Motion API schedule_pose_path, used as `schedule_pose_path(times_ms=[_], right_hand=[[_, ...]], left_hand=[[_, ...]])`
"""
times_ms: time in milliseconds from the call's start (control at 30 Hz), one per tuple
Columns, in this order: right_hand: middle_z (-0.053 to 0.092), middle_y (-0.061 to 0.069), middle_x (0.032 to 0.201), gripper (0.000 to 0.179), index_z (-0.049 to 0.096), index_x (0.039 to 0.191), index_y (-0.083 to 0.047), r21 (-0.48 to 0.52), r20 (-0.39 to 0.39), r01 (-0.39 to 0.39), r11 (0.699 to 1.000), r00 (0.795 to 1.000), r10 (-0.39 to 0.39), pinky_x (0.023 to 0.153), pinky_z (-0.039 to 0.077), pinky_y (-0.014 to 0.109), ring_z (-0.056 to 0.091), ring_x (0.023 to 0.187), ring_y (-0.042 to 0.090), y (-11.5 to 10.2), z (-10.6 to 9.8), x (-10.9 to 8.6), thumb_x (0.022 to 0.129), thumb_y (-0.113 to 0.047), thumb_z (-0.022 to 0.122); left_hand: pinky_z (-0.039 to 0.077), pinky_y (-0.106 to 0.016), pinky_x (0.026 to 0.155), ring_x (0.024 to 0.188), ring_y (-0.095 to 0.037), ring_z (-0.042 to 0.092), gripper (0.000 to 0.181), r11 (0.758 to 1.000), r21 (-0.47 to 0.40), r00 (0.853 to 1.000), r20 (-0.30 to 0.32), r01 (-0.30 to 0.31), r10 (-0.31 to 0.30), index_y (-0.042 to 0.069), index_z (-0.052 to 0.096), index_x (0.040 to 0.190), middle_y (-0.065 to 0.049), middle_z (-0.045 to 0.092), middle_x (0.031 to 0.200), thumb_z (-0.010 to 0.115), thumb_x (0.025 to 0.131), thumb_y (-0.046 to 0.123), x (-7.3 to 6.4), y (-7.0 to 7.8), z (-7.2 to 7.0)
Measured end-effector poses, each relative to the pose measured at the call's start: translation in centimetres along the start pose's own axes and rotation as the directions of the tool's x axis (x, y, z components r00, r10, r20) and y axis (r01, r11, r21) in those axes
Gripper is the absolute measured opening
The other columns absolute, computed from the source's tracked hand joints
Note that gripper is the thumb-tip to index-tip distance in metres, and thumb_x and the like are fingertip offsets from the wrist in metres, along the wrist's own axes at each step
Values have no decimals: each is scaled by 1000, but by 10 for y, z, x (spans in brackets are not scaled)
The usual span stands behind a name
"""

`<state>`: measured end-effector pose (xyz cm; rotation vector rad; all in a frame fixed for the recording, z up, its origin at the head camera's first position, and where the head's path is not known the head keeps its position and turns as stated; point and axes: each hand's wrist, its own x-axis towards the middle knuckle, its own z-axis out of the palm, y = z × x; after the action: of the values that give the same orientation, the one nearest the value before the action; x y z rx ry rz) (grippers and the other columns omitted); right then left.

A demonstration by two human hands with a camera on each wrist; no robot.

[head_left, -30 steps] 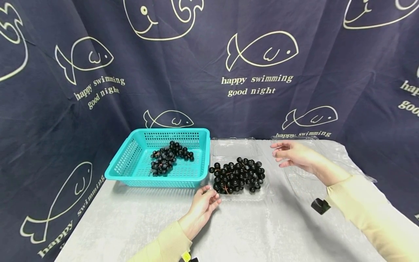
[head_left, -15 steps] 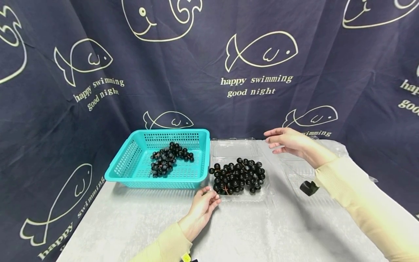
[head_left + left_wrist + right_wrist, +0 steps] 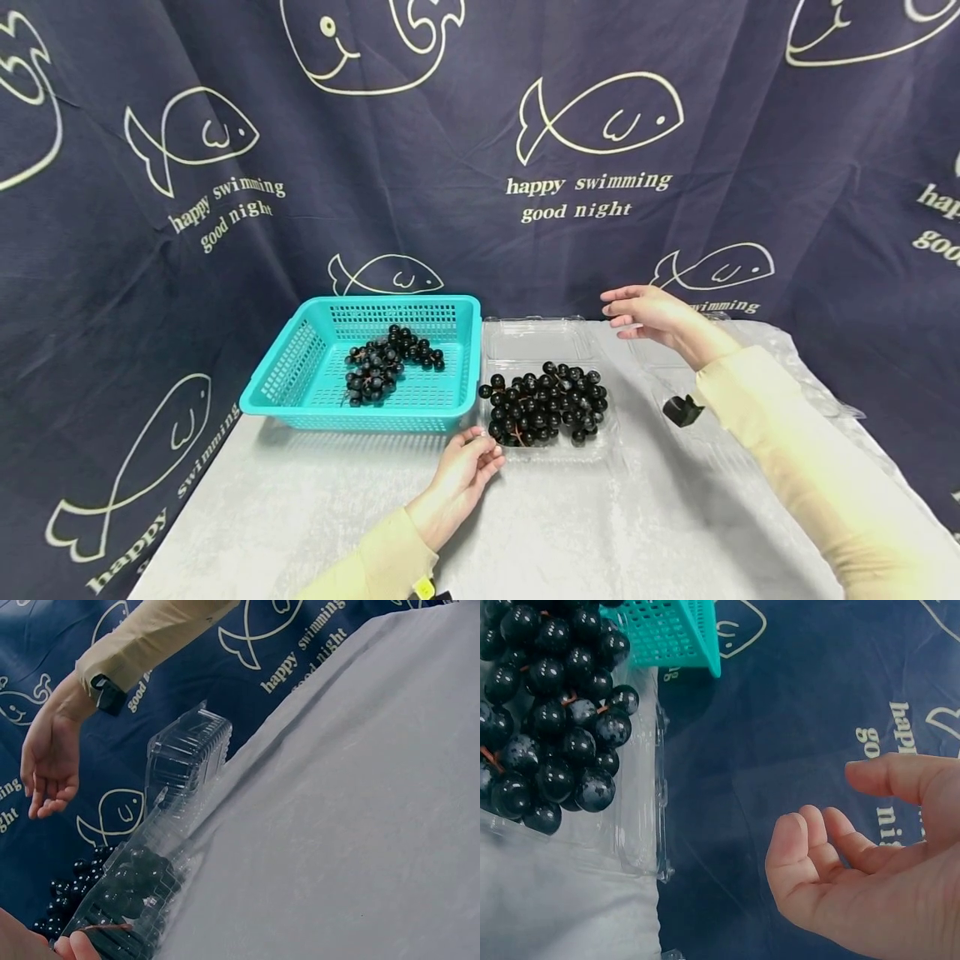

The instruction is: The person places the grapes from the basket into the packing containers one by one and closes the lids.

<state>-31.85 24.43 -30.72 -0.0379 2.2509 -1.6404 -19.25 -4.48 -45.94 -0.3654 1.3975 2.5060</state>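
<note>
A clear plastic clamshell (image 3: 611, 433) lies with its lid (image 3: 534, 340) folded back, its tray piled with dark grapes (image 3: 546, 404). My left hand (image 3: 462, 475) pinches the tray's front left corner between thumb and fingers. In the left wrist view, the fingertips (image 3: 77, 946) are at the tray's edge, beside a reddish grape stem. My right hand (image 3: 648, 312) is in the air to the right of the raised lid, fingers loosely bent and holding nothing. The right wrist view shows a gap between its thumb and fingers (image 3: 787, 840).
To the left stands a turquoise plastic basket (image 3: 300, 400) holding more dark grapes (image 3: 375, 371). A second clear clamshell (image 3: 720, 392) lies open at the right, partly behind the right forearm. A dark fish-print cloth (image 3: 465, 208) hangs behind the pale table (image 3: 570, 525).
My right hand has moved left and away from me, rising off the second clamshell's area and slowing lately. The left hand stays at the tray corner, and the grapes have not moved.
</note>
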Motion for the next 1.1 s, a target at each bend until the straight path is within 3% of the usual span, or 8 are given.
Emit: schedule_pose_path(times_ms=[500, 767, 1100], right_hand=[[52, -9, 96, 20, 46, 116, -16, 104, -36, -65, 992, 997, 69, 76, 48, 27, 55, 82, 8, 1, -16, 30, 95, -14, 48], [50, -6, 99, 23, 47, 117, -14, 115, -85, -75, 991, 993, 85, 76, 46, 28, 53, 80, 10, 5, -17, 50, 94, -12, 50], [53, -15, 88, 38, 42, 128, -10, 30, -102, -151, 988, 983, 153, 78, 45, 33, 53, 75, 8, 27, -18, 64, 91, -14, 53]], left_hand=[[52, -26, 75, 74, -12, 52, 30, 1000, -15, 1000, 2, 22, -22, 2, 34, 111, -3, 49, 79, 48, 86, -6, -1, 4, -3], [51, -26, 73, 73, -12, 53, 30, 1000, -17, 1000, -6, 18, -18, 3, 35, 109, -3, 50, 78, 51, 85, -7, -2, 4, -4], [51, -25, 75, 75, -13, 52, 35, 1000, 9, 1000, 3, 27, -27, 2, 33, 113, -4, 49, 80, 49, 84, -8, -2, 2, -1]])
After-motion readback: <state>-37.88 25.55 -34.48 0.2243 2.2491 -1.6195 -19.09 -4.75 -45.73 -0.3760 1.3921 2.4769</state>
